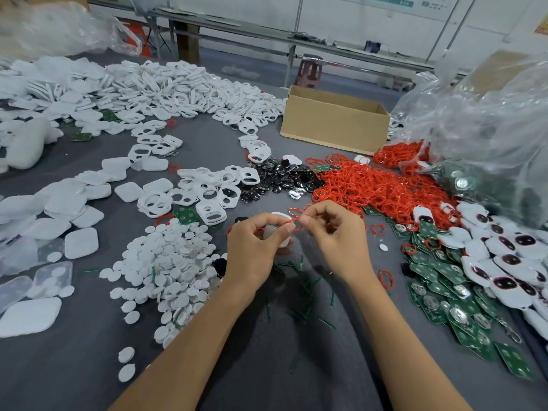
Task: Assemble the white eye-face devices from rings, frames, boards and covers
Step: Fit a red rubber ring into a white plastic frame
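— What's at the left of the frame?

— White covers (81, 243) lie loose on the grey table (296, 351). Right of them there's a heap of white discs (166, 262). Above the discs are white frames (207, 191), each with two holes.

— And the hands?

— They meet at the centre. The left hand (252, 253) pinches a red ring (293, 223) between thumb and forefinger. The right hand (338, 235) pinches the same ring from the other side, its other fingers curled.

— How does the ring lie?

— It is held above the table between the two sets of fingertips. It's squeezed long and narrow, with its long axis running roughly from the top to the bottom of the frame. A free loop points to the top.

— Anything else in the left hand?

— A white part (280, 232) shows behind its fingers. I cannot tell whether it is gripped or just lying there.

— Further right?

— Black parts (275, 179) lie above the hands, then a big ring heap (370, 188). A cardboard box (332, 126) stands open behind it. At the lower right green boards (444, 307) spread out. Finished devices (504, 262) lie face up beside them, and a clear bag (489, 129) slumps above.
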